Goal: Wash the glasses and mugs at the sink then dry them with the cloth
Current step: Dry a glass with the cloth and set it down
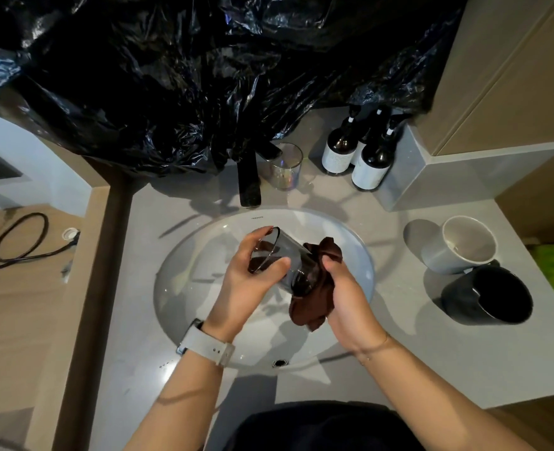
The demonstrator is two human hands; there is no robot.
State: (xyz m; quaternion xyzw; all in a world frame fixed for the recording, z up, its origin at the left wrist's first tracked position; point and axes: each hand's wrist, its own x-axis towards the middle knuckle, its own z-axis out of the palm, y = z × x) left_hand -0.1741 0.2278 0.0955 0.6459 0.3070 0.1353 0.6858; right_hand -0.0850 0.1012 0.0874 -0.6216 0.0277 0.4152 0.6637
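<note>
Meanwhile, over the sink (184, 275), the left hand (249, 281) is gripping the smoky glass (288, 255) near its rim while the right hand (344, 288) is clutching the brown cloth (314, 301) against its base, mugs (464, 245) sitting well apart rightward

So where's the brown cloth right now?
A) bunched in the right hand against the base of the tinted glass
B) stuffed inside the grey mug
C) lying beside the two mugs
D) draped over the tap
A: the right hand grips the brown cloth against the base of the tinted glass, which the left hand holds over the sink.
</note>
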